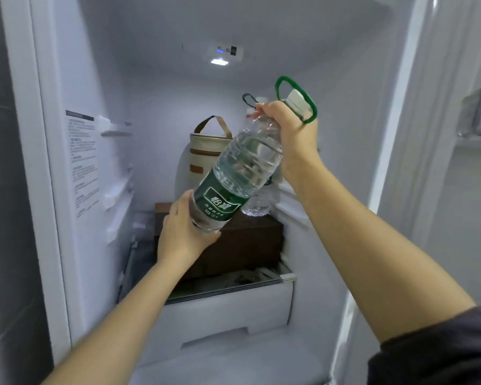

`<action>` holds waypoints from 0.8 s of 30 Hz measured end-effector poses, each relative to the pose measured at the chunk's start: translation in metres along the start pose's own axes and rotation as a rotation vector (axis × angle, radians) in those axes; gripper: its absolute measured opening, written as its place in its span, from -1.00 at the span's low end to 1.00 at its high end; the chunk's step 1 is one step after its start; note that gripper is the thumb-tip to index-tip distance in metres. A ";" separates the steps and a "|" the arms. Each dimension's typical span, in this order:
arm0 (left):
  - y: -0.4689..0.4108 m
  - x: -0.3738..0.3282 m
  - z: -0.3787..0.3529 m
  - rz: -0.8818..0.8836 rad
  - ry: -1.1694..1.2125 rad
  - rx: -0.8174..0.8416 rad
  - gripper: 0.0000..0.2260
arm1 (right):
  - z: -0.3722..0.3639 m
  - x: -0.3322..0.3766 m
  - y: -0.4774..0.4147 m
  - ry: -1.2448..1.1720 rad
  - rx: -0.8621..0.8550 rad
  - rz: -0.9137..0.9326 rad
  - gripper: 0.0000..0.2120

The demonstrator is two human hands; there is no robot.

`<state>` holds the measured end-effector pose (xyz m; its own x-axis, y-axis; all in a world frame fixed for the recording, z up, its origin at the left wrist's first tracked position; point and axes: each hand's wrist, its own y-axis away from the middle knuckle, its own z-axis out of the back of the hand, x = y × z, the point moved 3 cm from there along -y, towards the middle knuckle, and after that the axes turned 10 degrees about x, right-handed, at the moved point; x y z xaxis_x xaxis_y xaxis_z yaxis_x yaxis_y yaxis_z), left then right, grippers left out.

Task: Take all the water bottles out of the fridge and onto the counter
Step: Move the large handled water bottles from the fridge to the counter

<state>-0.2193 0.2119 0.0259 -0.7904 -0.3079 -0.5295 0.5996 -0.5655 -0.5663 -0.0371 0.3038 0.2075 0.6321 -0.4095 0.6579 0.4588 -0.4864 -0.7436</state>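
Note:
A large clear water bottle with a green label, white cap and green carry loop is tilted in the air inside the open fridge. My right hand grips its neck just below the cap. My left hand cups its base from below. Behind it a second water bottle stands on a dark brown box; mostly its lower part and a dark loop at the top show.
A beige insulated bag with a brown handle stands at the back beside the bottles. Below the box are a glass shelf edge and a white drawer. The fridge door stands open on the right.

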 end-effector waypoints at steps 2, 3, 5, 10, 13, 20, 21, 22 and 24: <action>0.018 -0.004 -0.004 -0.023 0.039 0.009 -0.24 | 0.005 0.004 0.012 0.009 -0.006 -0.021 -0.92; 0.028 -0.005 -0.007 -0.029 0.090 0.023 -0.24 | 0.007 0.004 0.019 0.019 -0.012 -0.037 -0.90; 0.049 -0.006 -0.014 -0.048 0.173 0.062 -0.27 | 0.012 -0.001 0.035 0.047 -0.030 -0.074 -0.92; 0.098 0.006 -0.039 -0.016 0.243 0.173 -0.34 | 0.031 -0.029 0.084 0.049 -0.065 -0.162 -0.96; 0.125 0.017 -0.055 -0.007 0.204 0.222 -0.35 | 0.044 -0.050 0.112 0.064 -0.111 -0.224 -0.96; 0.180 0.039 -0.099 0.109 0.241 0.384 -0.16 | 0.051 -0.099 0.156 0.164 -0.156 -0.398 -0.91; 0.184 0.043 -0.103 0.123 0.240 0.404 -0.16 | 0.052 -0.106 0.162 0.156 -0.160 -0.424 -0.91; 0.188 0.046 -0.107 0.133 0.243 0.417 -0.19 | 0.052 -0.112 0.167 0.156 -0.168 -0.452 -0.91; 0.195 0.049 -0.112 0.150 0.243 0.432 -0.28 | 0.054 -0.124 0.175 0.158 -0.188 -0.498 -0.91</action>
<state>-0.1273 0.1722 -0.1809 -0.6166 -0.2522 -0.7458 0.5575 -0.8087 -0.1874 -0.0014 0.3112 -0.0104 0.2592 -0.1987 0.9452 0.5501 -0.7740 -0.3136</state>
